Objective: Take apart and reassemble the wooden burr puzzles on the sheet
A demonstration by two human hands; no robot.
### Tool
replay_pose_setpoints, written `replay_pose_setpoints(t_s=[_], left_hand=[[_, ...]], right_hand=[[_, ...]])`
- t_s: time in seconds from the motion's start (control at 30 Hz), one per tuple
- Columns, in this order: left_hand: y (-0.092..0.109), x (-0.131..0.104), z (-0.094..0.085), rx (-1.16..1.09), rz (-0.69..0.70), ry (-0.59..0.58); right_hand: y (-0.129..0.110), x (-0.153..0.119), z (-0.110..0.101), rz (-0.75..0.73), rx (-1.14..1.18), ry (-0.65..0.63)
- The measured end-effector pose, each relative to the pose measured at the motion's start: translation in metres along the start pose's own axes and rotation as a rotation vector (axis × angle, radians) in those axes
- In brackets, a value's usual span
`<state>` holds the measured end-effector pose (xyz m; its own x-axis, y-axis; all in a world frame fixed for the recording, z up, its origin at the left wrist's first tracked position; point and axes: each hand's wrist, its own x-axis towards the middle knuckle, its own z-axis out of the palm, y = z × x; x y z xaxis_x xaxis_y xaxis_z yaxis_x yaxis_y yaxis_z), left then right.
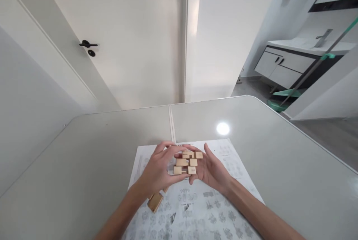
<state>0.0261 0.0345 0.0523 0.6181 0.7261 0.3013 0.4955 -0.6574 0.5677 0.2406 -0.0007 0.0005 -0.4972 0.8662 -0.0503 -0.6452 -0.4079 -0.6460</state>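
Several notched wooden puzzle blocks (182,162) are stacked in rows between my two hands, above the printed sheet. My left hand (159,167) grips them from the left, its fingers over the top and its thumb along the bottom. On the other side, my right hand (211,171) cradles the right end, with palm turned up and thumb raised away from the wood. Its other fingers are partly hidden behind the blocks. Another notched wooden piece (154,202) lies on the sheet below my left wrist, partly covered by that hand.
Under my hands a white sheet printed with puzzle diagrams (220,204) lies on a pale grey table (92,158) with a seam across it. Beyond stands a white door with a black handle (88,44). At right are a sink cabinet (285,65) and a green-trimmed pole (304,78).
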Motion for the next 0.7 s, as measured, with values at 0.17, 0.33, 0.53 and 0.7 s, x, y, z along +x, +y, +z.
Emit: replay_pose_setpoints(t_s=[0.17,0.33,0.53,0.7], left_hand=[[-0.003,0.008,0.016,-0.047,-0.018,0.006],[-0.010,-0.001,0.030,-0.054,-0.088,0.113],[-0.005,-0.015,0.038,-0.005,-0.129,0.259],[-0.006,-0.019,0.041,0.017,-0.123,0.274]], right_hand=[[-0.002,0.007,-0.009,-0.038,0.073,0.075],[-0.001,0.011,-0.015,-0.060,0.128,0.119],[-0.001,0.011,-0.013,-0.055,0.120,0.129],[-0.005,0.009,-0.005,-0.050,0.103,0.113]])
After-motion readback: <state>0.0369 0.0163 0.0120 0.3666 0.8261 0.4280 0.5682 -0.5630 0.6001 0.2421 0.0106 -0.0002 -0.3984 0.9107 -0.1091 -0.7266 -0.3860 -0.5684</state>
